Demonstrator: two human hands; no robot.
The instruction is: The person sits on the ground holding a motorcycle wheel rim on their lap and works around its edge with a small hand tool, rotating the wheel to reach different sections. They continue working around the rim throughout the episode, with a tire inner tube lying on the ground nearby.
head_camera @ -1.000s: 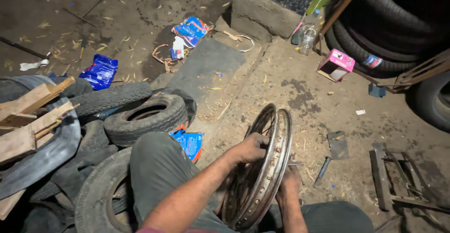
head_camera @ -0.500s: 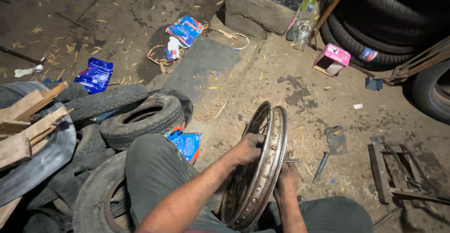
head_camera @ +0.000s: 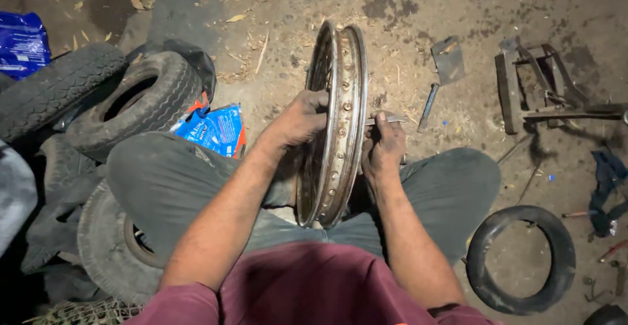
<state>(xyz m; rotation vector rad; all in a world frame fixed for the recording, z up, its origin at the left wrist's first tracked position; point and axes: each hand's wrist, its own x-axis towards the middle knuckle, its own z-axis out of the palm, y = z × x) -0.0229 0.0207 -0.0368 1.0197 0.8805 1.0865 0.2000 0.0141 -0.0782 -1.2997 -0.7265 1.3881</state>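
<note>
Head view: a spoked wheel rim (head_camera: pixel 337 125) stands upright between the knees; the left hand (head_camera: pixel 299 119) grips its edge, the right hand (head_camera: pixel 384 145) pinches a thin metal tool (head_camera: pixel 387 120). A crumpled blue packet (head_camera: pixel 214 129) lies at nine o'clock, another blue bag (head_camera: pixel 23 42) at ten

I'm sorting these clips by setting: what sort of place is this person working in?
Most likely a small tyre or wheel repair workshop with a bare dirt floor. Worn tyres are piled beside the person, a metal wheel rim stands between the knees, held by the left hand, and an inner tube lies nearby.
</note>
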